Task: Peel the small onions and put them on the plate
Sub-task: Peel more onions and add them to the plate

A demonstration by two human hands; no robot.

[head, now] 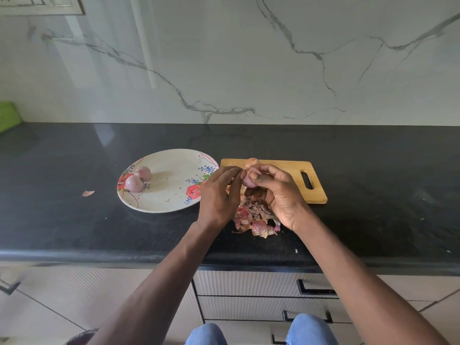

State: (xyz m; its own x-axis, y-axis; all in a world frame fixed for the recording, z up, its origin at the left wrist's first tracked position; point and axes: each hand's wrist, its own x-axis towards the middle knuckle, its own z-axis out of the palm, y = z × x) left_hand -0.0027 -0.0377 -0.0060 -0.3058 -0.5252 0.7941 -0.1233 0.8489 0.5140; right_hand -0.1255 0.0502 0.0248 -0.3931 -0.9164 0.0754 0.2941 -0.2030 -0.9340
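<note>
A white flowered plate point(171, 192) lies on the black counter, with two peeled small onions point(138, 179) at its left side. My right hand point(276, 192) grips a small pinkish onion point(247, 181) above the near end of a wooden cutting board point(286, 170). My left hand point(219, 195) pinches a strip of the onion's skin at its top. An unpeeled onion point(252, 161) sits on the board just behind my fingers.
A heap of onion peels point(251, 220) lies on the counter below my hands. One loose peel point(88, 193) lies left of the plate. A green object point(7, 115) stands at the far left by the marble wall. Drawers run under the counter edge.
</note>
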